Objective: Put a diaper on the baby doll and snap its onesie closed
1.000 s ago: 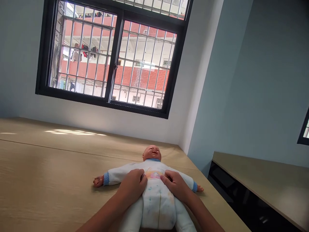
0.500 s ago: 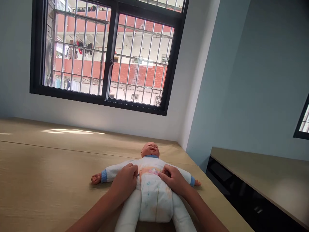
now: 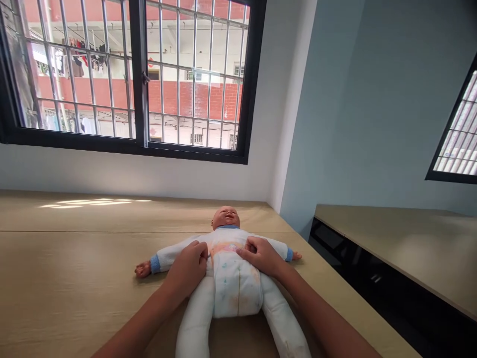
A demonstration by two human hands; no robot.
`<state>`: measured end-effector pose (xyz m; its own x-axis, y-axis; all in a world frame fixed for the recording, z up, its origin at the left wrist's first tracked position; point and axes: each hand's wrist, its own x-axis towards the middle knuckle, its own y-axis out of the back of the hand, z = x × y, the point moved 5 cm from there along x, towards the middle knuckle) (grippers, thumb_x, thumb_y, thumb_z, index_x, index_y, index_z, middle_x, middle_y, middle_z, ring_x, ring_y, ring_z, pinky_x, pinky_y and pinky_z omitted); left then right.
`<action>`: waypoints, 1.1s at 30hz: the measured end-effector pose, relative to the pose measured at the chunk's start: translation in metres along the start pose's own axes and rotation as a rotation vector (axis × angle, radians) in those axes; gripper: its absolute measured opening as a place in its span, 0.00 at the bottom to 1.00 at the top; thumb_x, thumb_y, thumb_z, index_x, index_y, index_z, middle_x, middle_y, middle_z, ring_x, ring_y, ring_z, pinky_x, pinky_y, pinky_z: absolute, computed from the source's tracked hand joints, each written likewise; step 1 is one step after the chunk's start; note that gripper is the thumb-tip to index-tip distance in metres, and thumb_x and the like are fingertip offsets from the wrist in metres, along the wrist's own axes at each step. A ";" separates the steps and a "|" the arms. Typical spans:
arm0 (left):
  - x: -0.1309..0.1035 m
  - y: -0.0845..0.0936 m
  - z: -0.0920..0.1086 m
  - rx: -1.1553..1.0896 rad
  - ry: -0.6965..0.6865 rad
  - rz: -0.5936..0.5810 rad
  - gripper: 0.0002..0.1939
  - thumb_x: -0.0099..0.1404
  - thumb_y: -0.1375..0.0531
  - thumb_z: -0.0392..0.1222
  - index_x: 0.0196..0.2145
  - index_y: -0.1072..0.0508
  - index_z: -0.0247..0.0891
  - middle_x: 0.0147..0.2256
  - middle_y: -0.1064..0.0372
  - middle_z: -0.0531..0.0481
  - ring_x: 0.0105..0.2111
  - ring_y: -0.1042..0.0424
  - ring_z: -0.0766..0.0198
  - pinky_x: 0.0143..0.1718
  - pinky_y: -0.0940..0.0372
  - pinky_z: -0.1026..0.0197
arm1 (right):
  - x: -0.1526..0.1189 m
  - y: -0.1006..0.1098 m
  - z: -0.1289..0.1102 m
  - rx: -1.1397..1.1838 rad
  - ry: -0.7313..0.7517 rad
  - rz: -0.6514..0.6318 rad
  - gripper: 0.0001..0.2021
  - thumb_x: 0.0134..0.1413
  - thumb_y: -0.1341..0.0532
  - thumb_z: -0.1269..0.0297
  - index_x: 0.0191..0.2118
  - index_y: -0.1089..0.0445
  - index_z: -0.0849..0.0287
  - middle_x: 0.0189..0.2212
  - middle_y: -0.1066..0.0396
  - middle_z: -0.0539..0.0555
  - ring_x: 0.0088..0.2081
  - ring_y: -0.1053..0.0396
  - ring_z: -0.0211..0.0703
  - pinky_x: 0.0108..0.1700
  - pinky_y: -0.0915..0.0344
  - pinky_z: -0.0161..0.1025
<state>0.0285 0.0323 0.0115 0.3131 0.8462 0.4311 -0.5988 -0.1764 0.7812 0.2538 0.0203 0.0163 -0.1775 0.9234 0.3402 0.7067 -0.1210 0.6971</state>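
So the diaper (image 3: 233, 288) wraps the doll (image 3: 225, 235), right hand (image 3: 263, 255) curled with thumb at the waistband, left hand (image 3: 190, 266) curled but just shifted outward (can't tell either grip), so the fit's probably unfinished, on a table (image 3: 82, 278) running way back.

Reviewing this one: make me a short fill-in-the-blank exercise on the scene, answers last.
The baby doll lies on its ____.
The cuffs of its sleeves are ____ in colour.
Of the left hand and right hand at the waist of the diaper, the one nearer the sunlit patch is the ____ hand.
Missing words: back; blue; left.
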 end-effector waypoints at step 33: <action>0.008 -0.013 -0.021 0.178 -0.106 -0.144 0.06 0.61 0.51 0.36 0.29 0.36 0.41 0.30 0.34 0.53 0.31 0.36 0.62 0.32 0.46 0.63 | -0.002 -0.001 0.002 0.090 0.107 0.068 0.14 0.55 0.41 0.56 0.25 0.39 0.59 0.22 0.42 0.44 0.25 0.46 0.33 0.29 0.50 0.34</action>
<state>0.0235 0.0515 -0.0051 0.4672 0.8131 0.3472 -0.4062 -0.1515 0.9012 0.2548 0.0190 0.0138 -0.1952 0.8697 0.4534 0.7771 -0.1449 0.6125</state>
